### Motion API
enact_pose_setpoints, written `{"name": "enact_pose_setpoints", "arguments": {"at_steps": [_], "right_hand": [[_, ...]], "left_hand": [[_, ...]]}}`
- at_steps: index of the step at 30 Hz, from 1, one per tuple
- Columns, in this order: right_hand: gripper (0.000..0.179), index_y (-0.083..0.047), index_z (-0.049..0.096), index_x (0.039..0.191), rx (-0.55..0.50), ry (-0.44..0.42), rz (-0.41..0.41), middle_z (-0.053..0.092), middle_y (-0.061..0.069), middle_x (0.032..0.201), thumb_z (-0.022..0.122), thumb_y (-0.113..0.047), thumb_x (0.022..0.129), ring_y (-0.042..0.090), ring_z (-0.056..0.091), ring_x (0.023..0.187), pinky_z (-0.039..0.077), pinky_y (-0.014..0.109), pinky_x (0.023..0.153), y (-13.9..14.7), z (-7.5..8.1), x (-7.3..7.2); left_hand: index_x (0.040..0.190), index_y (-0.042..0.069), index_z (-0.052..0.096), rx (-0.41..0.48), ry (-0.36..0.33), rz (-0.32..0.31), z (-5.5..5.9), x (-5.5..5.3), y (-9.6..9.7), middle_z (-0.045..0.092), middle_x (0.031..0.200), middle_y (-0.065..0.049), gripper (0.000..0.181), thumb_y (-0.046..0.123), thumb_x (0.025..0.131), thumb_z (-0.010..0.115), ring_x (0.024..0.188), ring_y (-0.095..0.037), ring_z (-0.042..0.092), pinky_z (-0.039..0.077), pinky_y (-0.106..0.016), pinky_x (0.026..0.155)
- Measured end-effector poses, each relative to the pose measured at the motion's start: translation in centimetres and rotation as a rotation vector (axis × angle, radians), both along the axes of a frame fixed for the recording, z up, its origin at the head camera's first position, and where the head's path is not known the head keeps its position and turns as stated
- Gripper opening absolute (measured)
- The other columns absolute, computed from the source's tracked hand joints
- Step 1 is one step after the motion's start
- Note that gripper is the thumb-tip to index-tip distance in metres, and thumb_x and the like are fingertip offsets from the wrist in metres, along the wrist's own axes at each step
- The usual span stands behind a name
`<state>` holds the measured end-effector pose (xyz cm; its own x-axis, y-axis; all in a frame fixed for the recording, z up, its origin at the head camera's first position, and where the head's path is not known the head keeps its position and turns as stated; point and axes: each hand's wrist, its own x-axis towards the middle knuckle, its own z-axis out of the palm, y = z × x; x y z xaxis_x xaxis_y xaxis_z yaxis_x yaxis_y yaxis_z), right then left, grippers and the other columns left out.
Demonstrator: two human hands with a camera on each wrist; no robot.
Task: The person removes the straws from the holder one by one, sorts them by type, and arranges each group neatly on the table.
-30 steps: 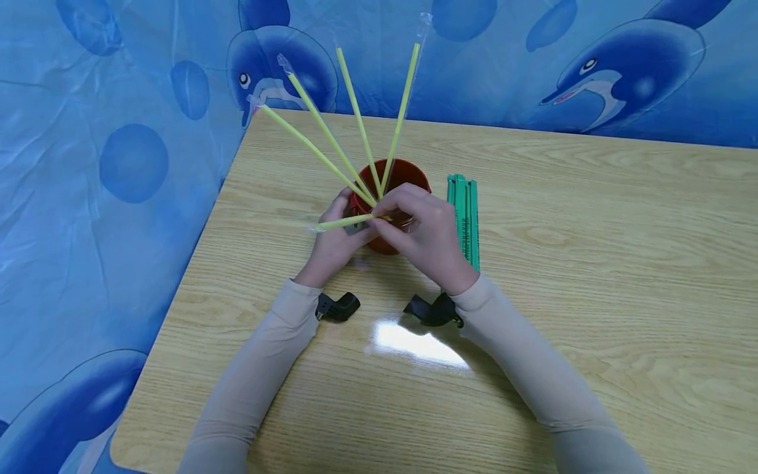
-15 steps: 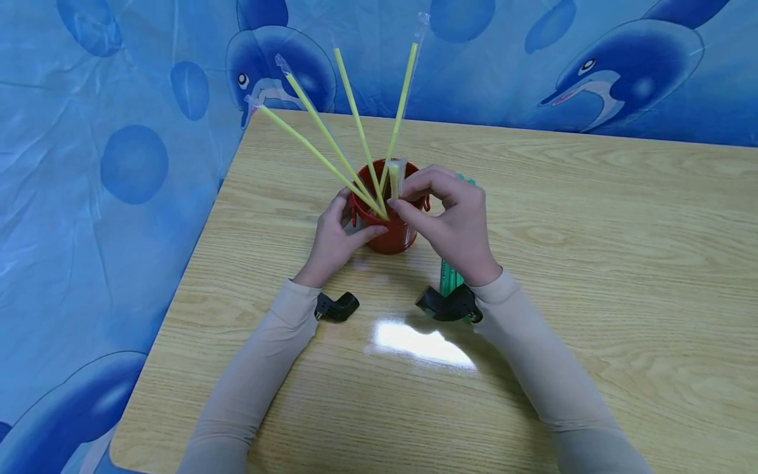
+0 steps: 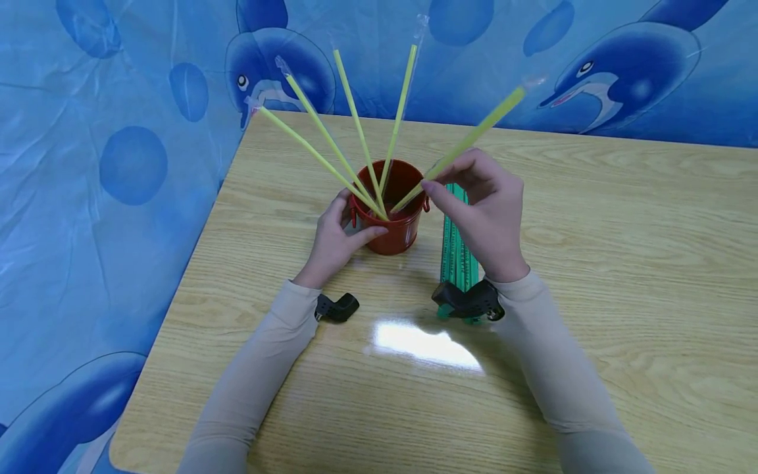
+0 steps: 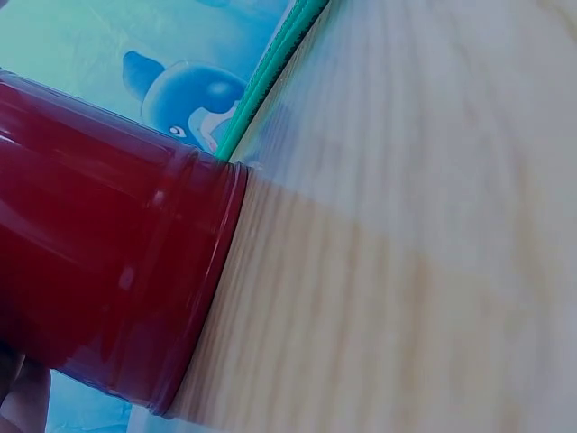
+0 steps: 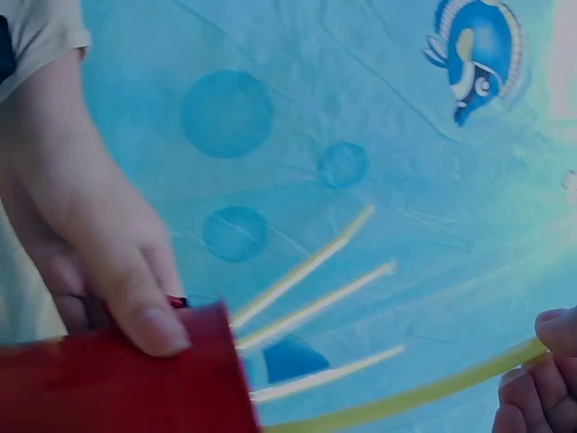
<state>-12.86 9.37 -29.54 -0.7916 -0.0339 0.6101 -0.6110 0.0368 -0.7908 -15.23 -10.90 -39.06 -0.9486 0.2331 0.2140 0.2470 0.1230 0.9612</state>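
- While its mouth stands open to the head view, one red bucket (image 3: 391, 237), glossy, round-walled, with small side loops, stands upright on the table (image 3: 622, 283).
- Straws (image 3: 352, 99), four, yellow, slender, in clear crinkled film; lower ends inside the bucket, upper ends fanned toward the backdrop (image 3: 133, 164).
- Held straw (image 3: 481, 131), one, likewise yellow and filmed; slanted, its lower end within the bucket mouth, its upper end pointing away to the right.
- Green strips (image 3: 454, 253), long, narrow, laid parallel with dark print along them; flat on the table to the right of the bucket, partly covered by the right arm.
- Table, pale wood grain, smooth, with one bright reflection; backdrop, creased blue sheeting printed with dolphins and ovals.
- Left wrist view only: raised ridges near the bucket's foot, its base edge meeting the wood.
- Right wrist view only: the left thumb from the side, flat along the bucket wall near the rim.
- Left hand (image 3: 334, 240): grips the bucket, thumb on the near wall, other fingers round the side and partly hidden.
- Right hand (image 3: 490, 210): thumb and forefinger closed in a pinch on the held straw, just beyond the rim; remaining fingers bent.
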Motion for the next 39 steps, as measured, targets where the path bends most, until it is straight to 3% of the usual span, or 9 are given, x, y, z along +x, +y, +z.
{"name": "enact_pose_setpoints", "arguments": {"at_steps": [7, 13, 24, 33, 39], "right_hand": [[0.012, 0.006, 0.066, 0.085, -0.265, -0.047, -0.040, 0.069, 0.008, 0.083, 0.064, 0.016, 0.077, 0.019, 0.064, 0.076, 0.052, 0.027, 0.075, 1.2, 1.2, 0.3], [0.009, 0.013, 0.064, 0.084, -0.424, -0.005, -0.043, 0.068, 0.014, 0.079, 0.064, 0.017, 0.076, 0.024, 0.062, 0.073, 0.053, 0.030, 0.074, 2.6, 1.5, 0.2], [0.023, 0.023, 0.055, 0.086, -0.684, -0.024, -0.048, 0.064, 0.024, 0.077, 0.071, 0.014, 0.072, 0.029, 0.059, 0.072, 0.052, 0.035, 0.072, 5.2, 1.4, 0.8], [0.028, 0.025, 0.051, 0.085, -0.783, -0.016, -0.091, 0.062, 0.026, 0.074, 0.072, 0.017, 0.069, 0.031, 0.058, 0.066, 0.053, 0.036, 0.067, 6.8, 1.3, 1.2], [0.018, 0.025, 0.052, 0.085, -0.754, -0.038, -0.099, 0.063, 0.026, 0.074, 0.064, 0.020, 0.073, 0.032, 0.058, 0.068, 0.053, 0.036, 0.068, 7.6, 1.0, 1.5]], "left_hand": [[0.137, 0.000, 0.041, 0.007, 0.003, -0.007, -0.1, 0.0, -0.1, 0.050, 0.132, -0.014, 0.068, 0.001, 0.078, 0.075, 0.123, -0.019, 0.048, 0.038, -0.029, 0.104], [0.137, 0.000, 0.040, 0.008, 0.015, -0.008, -0.2, 0.1, -0.2, 0.049, 0.133, -0.014, 0.069, 0.001, 0.078, 0.076, 0.123, -0.019, 0.047, 0.038, -0.030, 0.104], [0.137, -0.001, 0.041, 0.019, 0.021, -0.015, -0.3, 0.1, -0.3, 0.049, 0.133, -0.014, 0.069, 0.000, 0.077, 0.076, 0.123, -0.019, 0.048, 0.038, -0.030, 0.104], [0.136, -0.001, 0.041, 0.020, 0.032, -0.013, -0.6, 0.1, -0.3, 0.050, 0.132, -0.015, 0.067, -0.001, 0.078, 0.075, 0.121, -0.020, 0.049, 0.038, -0.029, 0.103], [0.136, -0.001, 0.041, 0.021, 0.037, -0.014, -0.7, 0.1, -0.3, 0.051, 0.131, -0.014, 0.067, 0.000, 0.078, 0.075, 0.121, -0.019, 0.049, 0.039, -0.029, 0.103]]}}
